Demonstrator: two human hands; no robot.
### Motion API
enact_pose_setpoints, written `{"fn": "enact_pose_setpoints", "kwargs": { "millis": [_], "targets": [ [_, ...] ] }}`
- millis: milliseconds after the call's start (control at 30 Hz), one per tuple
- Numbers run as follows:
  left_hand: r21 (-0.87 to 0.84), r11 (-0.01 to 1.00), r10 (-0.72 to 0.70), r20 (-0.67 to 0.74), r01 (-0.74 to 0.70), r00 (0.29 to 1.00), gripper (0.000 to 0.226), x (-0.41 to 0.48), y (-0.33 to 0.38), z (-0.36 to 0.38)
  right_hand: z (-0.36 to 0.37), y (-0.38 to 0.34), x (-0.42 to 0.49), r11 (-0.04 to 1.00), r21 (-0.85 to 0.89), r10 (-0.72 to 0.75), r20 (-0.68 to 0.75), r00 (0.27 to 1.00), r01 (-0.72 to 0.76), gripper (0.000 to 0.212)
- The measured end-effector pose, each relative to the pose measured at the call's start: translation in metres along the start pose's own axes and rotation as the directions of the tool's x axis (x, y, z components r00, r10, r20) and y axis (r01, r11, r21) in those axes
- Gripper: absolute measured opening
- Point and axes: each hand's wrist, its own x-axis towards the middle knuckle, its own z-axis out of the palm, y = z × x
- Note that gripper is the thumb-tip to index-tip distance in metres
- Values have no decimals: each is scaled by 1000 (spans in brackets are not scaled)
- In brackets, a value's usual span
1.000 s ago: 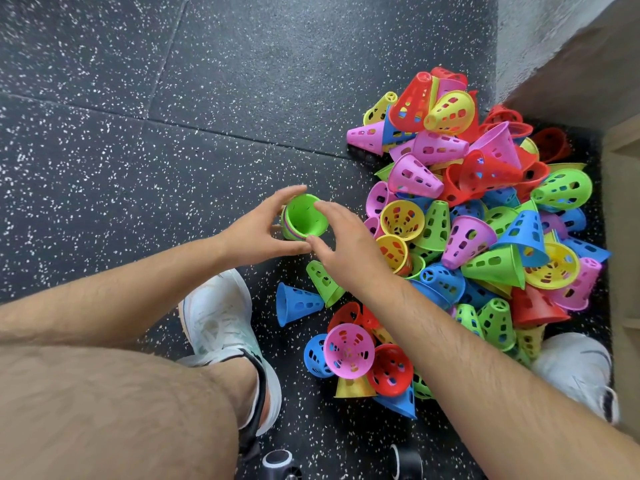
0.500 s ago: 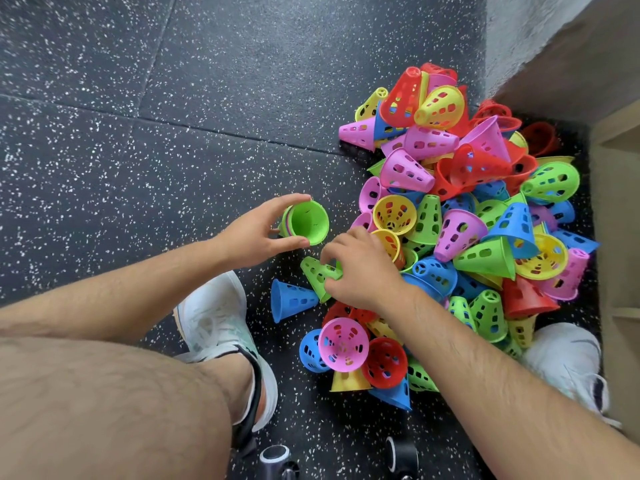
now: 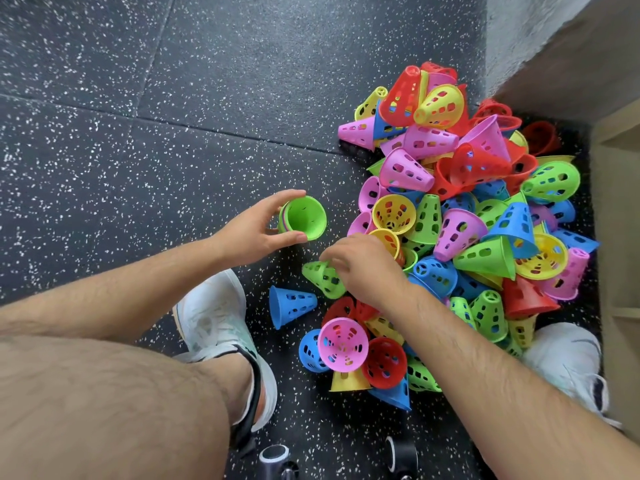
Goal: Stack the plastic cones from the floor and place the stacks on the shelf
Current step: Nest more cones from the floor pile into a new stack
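Green cone (image 3: 320, 278) half under right hand (image 3: 363, 266)

The left hand (image 3: 254, 233) grips a stack of cones (image 3: 306, 220), green innermost. The right hand (image 3: 363, 268) curls its fingers round a green cone (image 3: 323, 280) lying on the floor (image 3: 138, 168) beside the pile (image 3: 478, 216).

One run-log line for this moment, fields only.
step: stacking | left hand: holds cone stack | right hand: grips green cone on floor | pile: loose

Floor (image 3: 173, 133) open left; cone pile (image 3: 467, 220) + wall (image 3: 536, 46) block right.
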Motion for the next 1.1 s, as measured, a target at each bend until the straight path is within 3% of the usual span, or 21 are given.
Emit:
{"fn": "enact_pose_setpoints", "kwargs": {
  "millis": [133,267,433,533,667,867,1100],
  "targets": [
    [-24,1000,15,-10,-15,1000,77,-1,1,1,-12,3,6,975,210,114,-193,974,-72,21],
    [-59,998,18,-6,-18,1000,77,0,2,1,-30,6,10,832,541,288,-224,931,-127,16],
    [-30,999,10,-1,-10,1000,76,-1,1,-1,-38,1,20,668,734,492,-307,815,-126,13],
    [-49,999,4,10,-4,1000,75,-2,2,0,-38,-5,26,674,724,511,-311,801,-149,13],
    [-107,994,24,-1,-24,1000,71,-2,5,2,-34,-15,28,808,544,393,-211,895,-226,29],
    [-73,997,20,12,-20,1000,86,-4,3,-4,-20,-23,27,856,459,310,-83,947,-240,58],
    [0,1000,9,82,-9,997,76,-9,-3,-7,-9,-25,28,898,413,255,-205,945,-153,39]
  ]
}}
